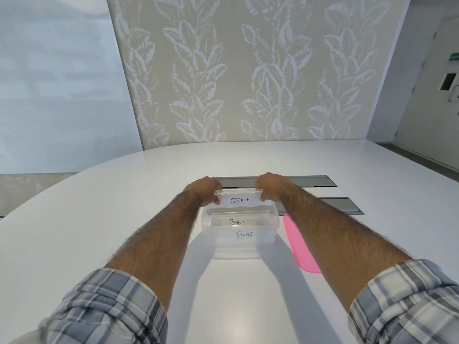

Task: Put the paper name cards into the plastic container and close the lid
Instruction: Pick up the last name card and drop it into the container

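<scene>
Faced a wide white oval table [124, 194] with a clear rectangular plastic container [238, 248] open on it.
Had a flat pink plastic lid [301, 247] just right of the container, a white paper name card marked PENGUIN [237, 221] and another marked BEAR [244, 234] upright inside; pinched a third, marked OSTRICH [239, 200], by its ends over the far rim, left hand [205, 191] and right hand [269, 186] curled on it.

Open table [119, 214] lies left of the container [238, 249]; the pink lid [296, 244] crowds its right side, 2 grey hatches [313, 181] lie behind, and name cards [237, 221] fill its near part.
</scene>
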